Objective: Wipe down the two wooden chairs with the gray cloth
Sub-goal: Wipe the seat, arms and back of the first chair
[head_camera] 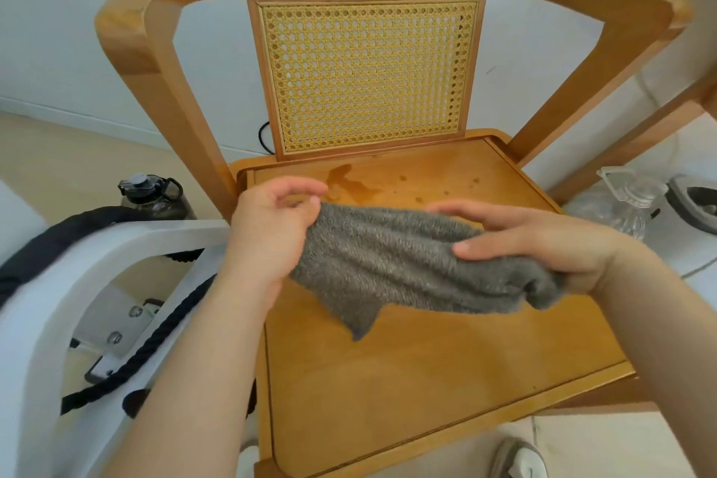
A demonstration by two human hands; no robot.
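The person is holding the gray cloth (pixel 388 264) stretched just above the seat of the wooden chair (pixel 426 380). The left hand (pixel 267 233) is pinching one edge and the right hand (pixel 543 244) is curling its fingers (pixel 458 210) round the other, probably gathering it to mop the wet patch (pixel 349 182) near the backrest (pixel 368 74).

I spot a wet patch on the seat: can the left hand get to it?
Probably yes: the left hand, gripping the cloth, is close by the wet patch, with nothing between them.

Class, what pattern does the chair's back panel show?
A woven cane lattice of small holes, pale yellow, on the back panel; head view.
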